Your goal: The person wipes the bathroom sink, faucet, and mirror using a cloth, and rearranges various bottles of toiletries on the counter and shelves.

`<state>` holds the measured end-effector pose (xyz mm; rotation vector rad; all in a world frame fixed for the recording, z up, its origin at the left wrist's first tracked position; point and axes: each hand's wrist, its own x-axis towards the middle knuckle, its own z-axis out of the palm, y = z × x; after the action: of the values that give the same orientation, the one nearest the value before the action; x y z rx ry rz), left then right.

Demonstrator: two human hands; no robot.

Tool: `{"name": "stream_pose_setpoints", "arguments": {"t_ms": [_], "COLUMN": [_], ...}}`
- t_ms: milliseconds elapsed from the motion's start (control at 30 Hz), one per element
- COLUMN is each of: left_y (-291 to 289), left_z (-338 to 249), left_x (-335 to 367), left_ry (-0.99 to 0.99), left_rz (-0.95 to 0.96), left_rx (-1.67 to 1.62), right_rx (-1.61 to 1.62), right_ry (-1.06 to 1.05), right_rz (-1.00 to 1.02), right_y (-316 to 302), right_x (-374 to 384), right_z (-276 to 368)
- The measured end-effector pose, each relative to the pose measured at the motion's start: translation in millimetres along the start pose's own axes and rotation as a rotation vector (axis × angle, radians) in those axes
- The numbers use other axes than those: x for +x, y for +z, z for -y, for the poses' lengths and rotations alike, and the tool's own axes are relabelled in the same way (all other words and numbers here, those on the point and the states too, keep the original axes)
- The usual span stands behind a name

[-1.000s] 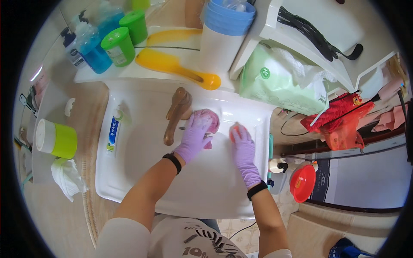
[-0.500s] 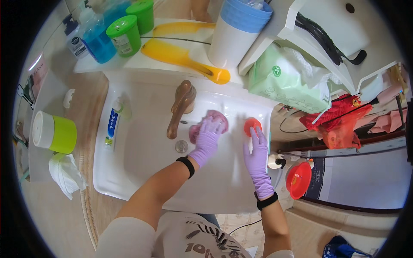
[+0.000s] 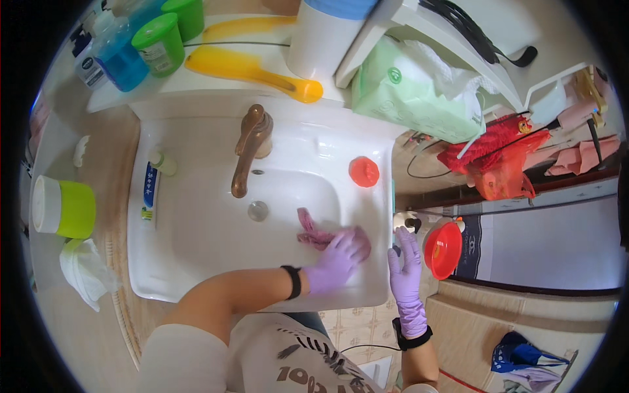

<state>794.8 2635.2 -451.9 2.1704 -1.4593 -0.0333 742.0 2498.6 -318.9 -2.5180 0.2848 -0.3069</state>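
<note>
Head cam: I've got the L hand (image 3: 333,267), purple-gloved, laid over a pinkish-purple cloth (image 3: 317,238) in the white basin (image 3: 196,223), nr its R front corner; can't tell if the fingers grip it. Cloth's loose end points twd the drain (image 3: 258,211). R hand (image 3: 407,278), also gloved, is by the basin's R edge, fingers straight, nr a pump bottle (image 3: 404,219). Red-orange lump (image 3: 364,171) sits on the basin's R ledge, bronze tap (image 3: 246,154) at back.

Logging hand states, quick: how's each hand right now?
Left hand: laid over the pink cloth; whether it grips cannot be told.
Right hand: open, empty, by the sink's right edge.
</note>
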Motion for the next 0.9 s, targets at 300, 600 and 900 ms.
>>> {"name": "stream_pose_setpoints", "arguments": {"t_ms": [300,600,900], "left_y": [17,-14,-156], "left_z": [-4,-49,27], "left_x": [78,-64,-242], "left_ry": [-0.276,0.217,-0.272], "left_rz": [-0.131,-0.032,0.279], "left_rx": [0.126,-0.140,-0.506], "right_rx": [0.050,0.180,0.344], "right_ry": [0.106,0.147,-0.081], "right_rz": [-0.065,0.001,0.308], "right_y": [-24,4,80], "right_x": [-49,-58,-14], "right_z": [-12,12,116]}}
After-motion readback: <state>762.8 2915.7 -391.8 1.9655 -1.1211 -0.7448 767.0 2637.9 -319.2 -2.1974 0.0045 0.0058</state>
